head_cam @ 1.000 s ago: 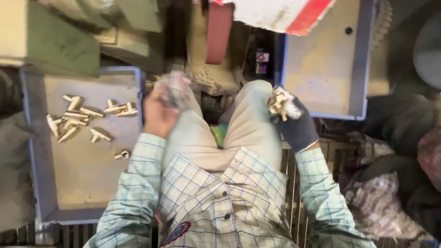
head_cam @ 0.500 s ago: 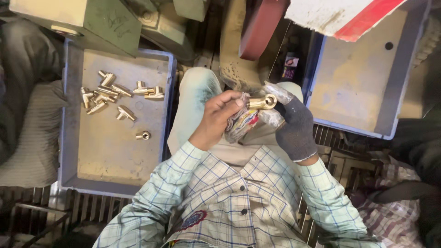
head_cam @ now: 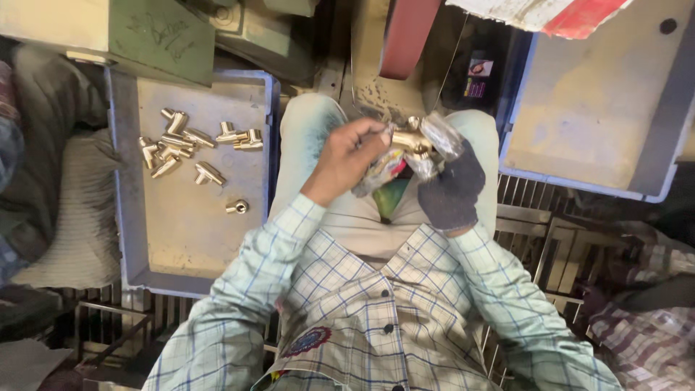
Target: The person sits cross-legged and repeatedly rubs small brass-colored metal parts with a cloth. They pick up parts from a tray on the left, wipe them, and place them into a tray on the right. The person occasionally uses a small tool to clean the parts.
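Holding one brass fitting point(head_cam: 410, 140) at the centre of the frame, above the lap, both hands are meeting over the knees. The bare left hand point(head_cam: 346, 159) is pinching the fitting's left end between closed fingertips, and a crumpled clear wrapper point(head_cam: 378, 172) is hanging just below it. The right hand point(head_cam: 450, 187), wearing a dark glove, is closing around the fitting's right side and is also gripping a second clear plastic wrapper point(head_cam: 441, 135).

Two blue trays are lying in view. The left tray point(head_cam: 129, 217), at centre left, is carrying loose brass fittings point(head_cam: 181, 141) bunched near its upper edge, roughly a dozen; the exact count cannot be told. One single fitting point(head_cam: 237, 207) is lying apart below the bunch. The right tray point(head_cam: 670, 108), at upper right, is showing only its bare, dusty floor.

One small rectangular label point(head_cam: 478, 76), with pink and dark print, is sitting at upper centre right. A red-and-white board point(head_cam: 572, 13) is crossing the top edge.
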